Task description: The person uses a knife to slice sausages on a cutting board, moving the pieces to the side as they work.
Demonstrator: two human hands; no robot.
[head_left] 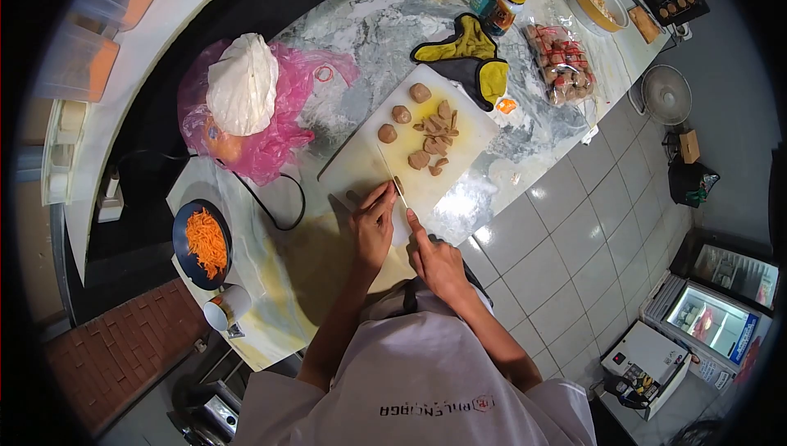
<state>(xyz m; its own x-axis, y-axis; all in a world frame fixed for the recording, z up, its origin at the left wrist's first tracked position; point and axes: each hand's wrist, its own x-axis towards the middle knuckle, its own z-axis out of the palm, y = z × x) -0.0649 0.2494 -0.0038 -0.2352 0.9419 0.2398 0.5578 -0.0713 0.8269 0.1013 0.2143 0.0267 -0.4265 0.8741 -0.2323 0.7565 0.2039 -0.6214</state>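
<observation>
My right hand [436, 264] is closed round a knife [400, 194], its blade pointing away from me at the near edge of the white cutting board [344, 169]. Pinched in the fingers of my left hand [374, 225] is a small brown meatball piece [398, 186], touching or right beside the blade. Farther up the board lie whole brown balls [401, 114] and a loose pile of cut pieces [439, 125]. The handle of the knife is mostly hidden in my right hand.
Left of the board lies a pink plastic bag [283, 130]. A dark bowl of orange shreds [188, 237] and a cup [227, 308] stand at the near left. Beyond the board are yellow-black gloves [471, 42], a jar [506, 10] and a bag of balls [561, 65].
</observation>
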